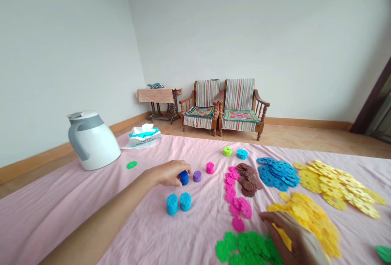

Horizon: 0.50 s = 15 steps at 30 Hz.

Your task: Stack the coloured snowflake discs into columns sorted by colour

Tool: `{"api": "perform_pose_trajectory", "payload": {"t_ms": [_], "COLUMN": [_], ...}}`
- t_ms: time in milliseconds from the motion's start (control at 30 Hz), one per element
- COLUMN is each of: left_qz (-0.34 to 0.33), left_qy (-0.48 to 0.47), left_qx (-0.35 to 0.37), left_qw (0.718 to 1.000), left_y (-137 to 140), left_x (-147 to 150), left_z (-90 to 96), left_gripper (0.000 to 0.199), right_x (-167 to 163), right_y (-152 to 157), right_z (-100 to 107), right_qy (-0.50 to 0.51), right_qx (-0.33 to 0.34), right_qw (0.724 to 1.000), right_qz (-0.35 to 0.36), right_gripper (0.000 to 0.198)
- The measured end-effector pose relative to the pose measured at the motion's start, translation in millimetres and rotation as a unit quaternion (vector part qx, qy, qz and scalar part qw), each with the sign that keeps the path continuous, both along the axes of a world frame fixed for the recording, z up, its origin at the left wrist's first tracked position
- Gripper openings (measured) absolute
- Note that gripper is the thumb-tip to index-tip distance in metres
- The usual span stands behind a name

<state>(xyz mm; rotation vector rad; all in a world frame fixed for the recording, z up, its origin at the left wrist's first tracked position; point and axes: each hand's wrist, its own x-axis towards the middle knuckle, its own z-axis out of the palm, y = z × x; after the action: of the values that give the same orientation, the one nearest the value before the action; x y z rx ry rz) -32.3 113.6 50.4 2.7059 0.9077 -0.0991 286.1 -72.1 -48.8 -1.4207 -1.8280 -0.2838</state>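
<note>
My left hand (174, 172) is closed on a short stack of dark blue flower-shaped discs (183, 178) standing on the pink cloth. Right beside it is a purple disc stack (197, 176), with a small pink stack (210, 168) farther right. Two light blue stacks, a left one (172, 204) and a right one (185, 202), stand nearer to me. Over the edge of the orange-yellow disc pile (311, 220), my right hand (295, 236) is open with its fingers stretched leftward. Loose green discs (250, 246) lie beside that hand, partly covered by it.
Pink discs (230, 191), brown discs (248, 179), a blue pile (277, 174) and a lighter yellow pile (339, 185) spread across the right. Toward the far edge are lime (227, 151) and blue stacks (242, 154). A white jug (94, 143) and tissue box (145, 136) stand left.
</note>
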Motion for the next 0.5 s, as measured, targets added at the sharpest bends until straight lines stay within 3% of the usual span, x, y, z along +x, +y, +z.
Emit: {"api": "perform_pose_trajectory", "payload": {"t_ms": [167, 500], "left_qz": [0.007, -0.012], "left_qy": [-0.023, -0.011], "left_qx": [-0.001, 0.000], "left_qw": [1.000, 1.000], "left_y": [-4.9, 0.3], "left_x": [-2.1, 4.2], "left_z": [10.3, 5.9], "left_gripper": [0.034, 0.031], "right_x": [0.3, 1.1], "right_y": [-0.4, 1.8], "right_z": [-1.2, -4.7], "right_qy": [0.001, 0.024], "right_qx": [-0.020, -0.032], "right_qw": [1.000, 0.999], "right_qz": [0.006, 0.011], "right_gripper": [0.026, 0.026]}}
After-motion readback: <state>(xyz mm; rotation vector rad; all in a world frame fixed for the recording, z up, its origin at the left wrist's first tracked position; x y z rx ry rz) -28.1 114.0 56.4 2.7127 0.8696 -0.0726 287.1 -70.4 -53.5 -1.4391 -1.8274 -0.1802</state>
